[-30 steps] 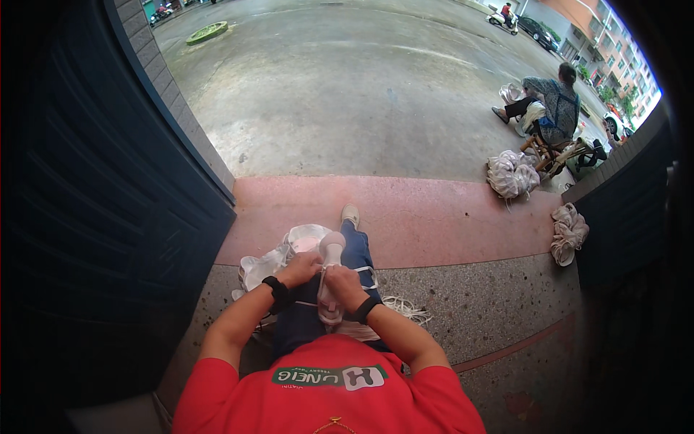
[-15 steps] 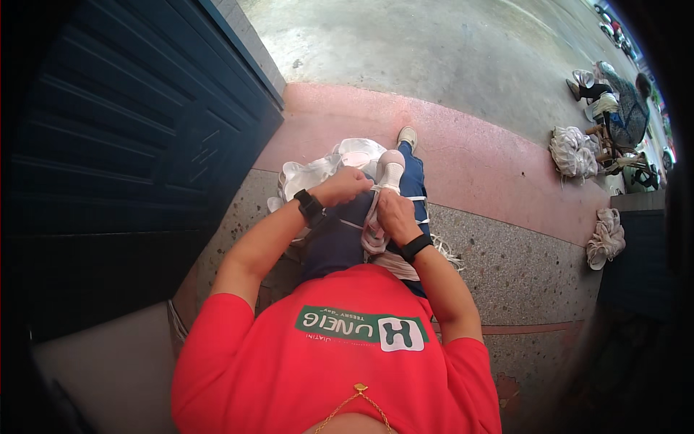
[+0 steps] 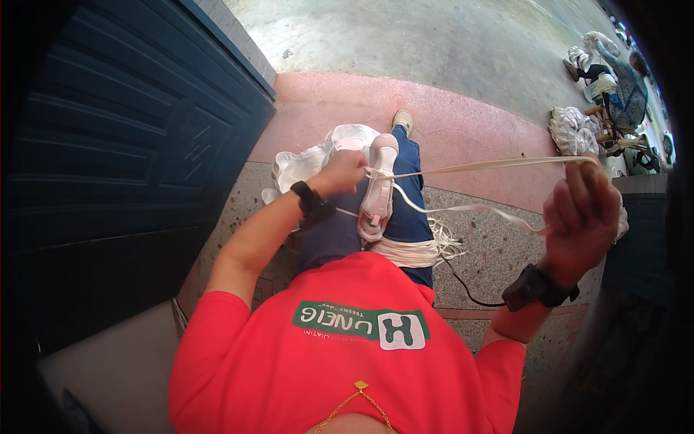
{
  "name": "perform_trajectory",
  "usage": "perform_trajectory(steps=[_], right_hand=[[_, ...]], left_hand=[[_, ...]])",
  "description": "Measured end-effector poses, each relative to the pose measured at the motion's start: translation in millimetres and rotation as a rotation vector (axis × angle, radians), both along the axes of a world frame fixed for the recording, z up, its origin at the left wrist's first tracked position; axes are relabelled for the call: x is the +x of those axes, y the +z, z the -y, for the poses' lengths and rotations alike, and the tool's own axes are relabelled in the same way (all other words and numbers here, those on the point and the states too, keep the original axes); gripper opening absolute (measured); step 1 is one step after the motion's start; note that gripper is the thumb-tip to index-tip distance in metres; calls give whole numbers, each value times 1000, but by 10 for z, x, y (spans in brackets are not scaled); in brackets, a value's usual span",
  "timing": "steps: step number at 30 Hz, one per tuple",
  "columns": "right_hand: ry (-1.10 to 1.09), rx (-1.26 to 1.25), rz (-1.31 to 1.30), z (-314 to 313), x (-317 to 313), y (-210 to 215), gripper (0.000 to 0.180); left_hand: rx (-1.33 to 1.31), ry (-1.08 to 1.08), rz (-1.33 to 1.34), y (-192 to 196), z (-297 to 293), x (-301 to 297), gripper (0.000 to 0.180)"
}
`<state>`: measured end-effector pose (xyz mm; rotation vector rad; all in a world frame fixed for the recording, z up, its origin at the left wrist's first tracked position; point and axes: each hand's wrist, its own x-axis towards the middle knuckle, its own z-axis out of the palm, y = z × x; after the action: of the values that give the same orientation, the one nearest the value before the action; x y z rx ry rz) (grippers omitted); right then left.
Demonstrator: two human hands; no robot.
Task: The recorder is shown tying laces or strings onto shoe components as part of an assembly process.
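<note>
I sit on the ground with a pale pink-white shoe (image 3: 379, 189) resting sole-up on my thigh. My left hand (image 3: 341, 172) presses against the shoe's side and pinches a flat white lace (image 3: 473, 168) where it leaves the shoe. My right hand (image 3: 583, 217) is raised far out to the right, fingers closed on the other end of that lace, which runs taut between the two hands. A second strand (image 3: 470, 210) sags below it. Both wrists wear black bands.
A heap of white material (image 3: 307, 163) lies by my left knee, and loose white laces (image 3: 444, 242) lie by my right hip with a black cord (image 3: 466, 286). A dark blue shutter (image 3: 130, 145) stands at left. Another person (image 3: 614, 79) sits far right beside white bundles (image 3: 571, 130).
My right hand has left the shoe and swung far out to the right, drawing the lace out long and taut. My left hand has stayed at the shoe. The view has tilted down.
</note>
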<state>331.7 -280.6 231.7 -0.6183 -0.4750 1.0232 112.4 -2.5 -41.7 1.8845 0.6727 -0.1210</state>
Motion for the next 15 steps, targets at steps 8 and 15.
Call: perform_trajectory(steps=[8,15], right_hand=[[123,243,165,-35,65,711,20],[7,151,210,-65,44,691,17]], left_hand=[[529,175,223,-528,413,-24,12],[-14,45,130,-236,213,-36,19]])
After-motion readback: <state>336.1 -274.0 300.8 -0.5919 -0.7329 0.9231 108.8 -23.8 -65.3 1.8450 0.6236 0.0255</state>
